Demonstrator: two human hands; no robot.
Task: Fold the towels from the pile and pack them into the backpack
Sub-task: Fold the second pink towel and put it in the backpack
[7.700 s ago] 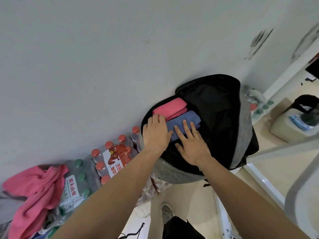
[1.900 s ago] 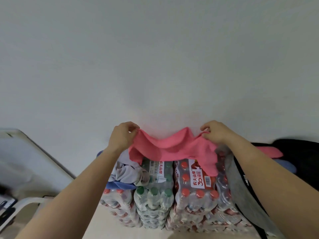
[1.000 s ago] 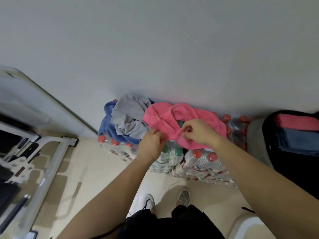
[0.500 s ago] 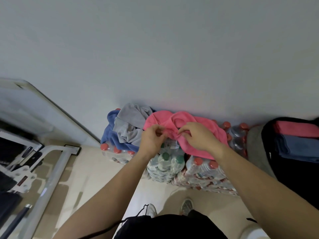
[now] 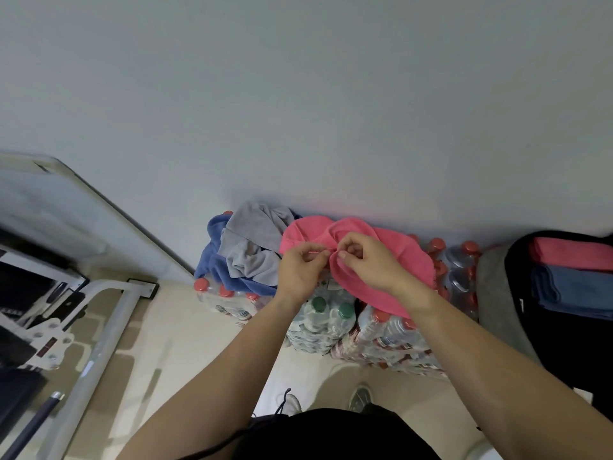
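Pink towel (image 5: pixel 403 257) in fingertip pinch, both hands (image 5: pixel 298 273) (image 5: pixel 372 264)

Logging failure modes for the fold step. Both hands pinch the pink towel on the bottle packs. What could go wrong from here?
1. The left hand and right hand pinch the pink towel close together while the rest lies bunched, so the fold may come out crooked.
2. It rests on bumpy bottle packs, not a flat surface; creases may slip.
3. The loose grey towel lies right beside it and could get dragged off.
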